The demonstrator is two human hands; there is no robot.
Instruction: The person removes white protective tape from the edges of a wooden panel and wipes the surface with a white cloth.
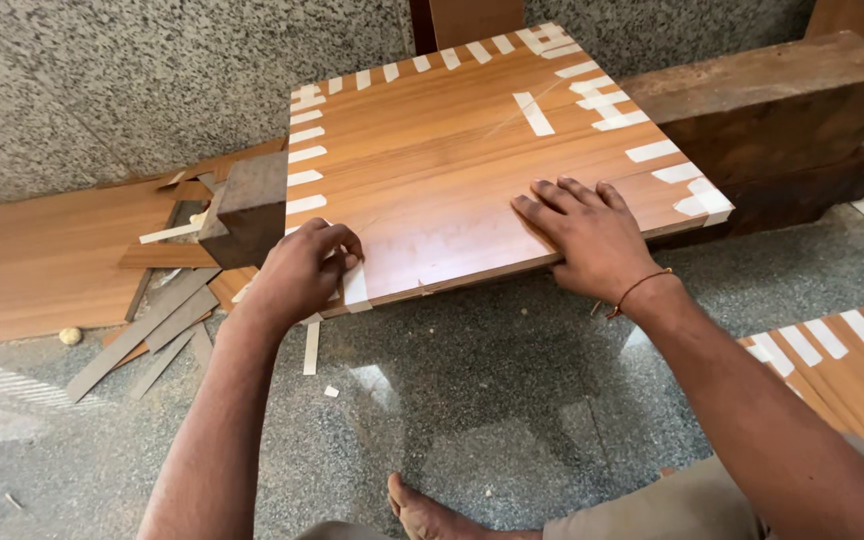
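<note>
Judging by its flat, rigid look, I take the one wooden board [452, 160], propped on two dark wood blocks [247, 205] above the stone floor [472, 400], to be stiff, fairly heavy and smooth-faced, best held by its near edge. My left hand [302, 270] curls closed on a strip of pale tape [355, 288] at the near-left corner; my right hand [587, 230] lies spread flat on the board's near-right part, holding nothing.

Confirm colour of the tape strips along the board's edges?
White tape strips on the orange-brown wood-grain board; clearest in the head view.
</note>
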